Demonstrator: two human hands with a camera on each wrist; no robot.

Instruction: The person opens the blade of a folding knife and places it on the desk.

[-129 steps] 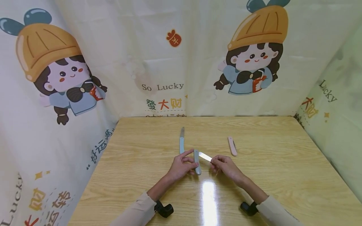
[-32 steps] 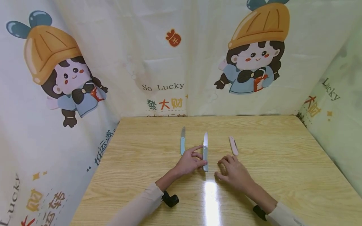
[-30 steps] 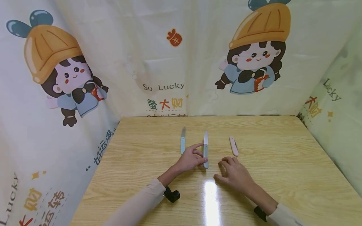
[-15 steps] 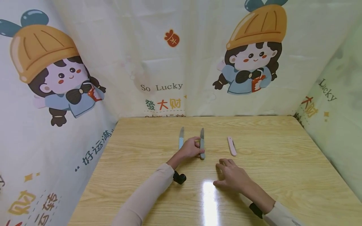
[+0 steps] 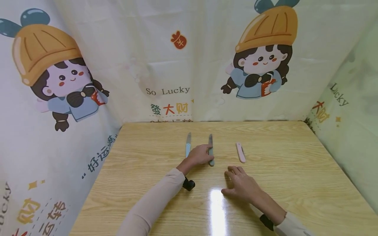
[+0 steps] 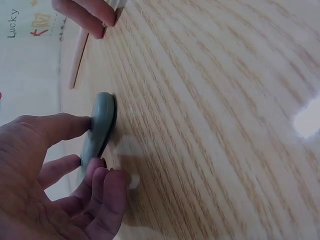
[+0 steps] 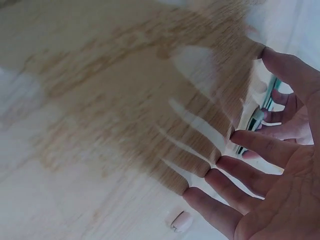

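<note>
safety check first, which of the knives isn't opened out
The pink knife, rightmost of the three: no blade extends from its handle, while the light-blue knife and grey-green knife both have theirs out.

You face a wood-grain desk (image 5: 280,177) with a glare streak (image 5: 218,213) near you; cream cartoon-printed cloth (image 5: 209,26) hangs beyond it and on both sides.
</note>
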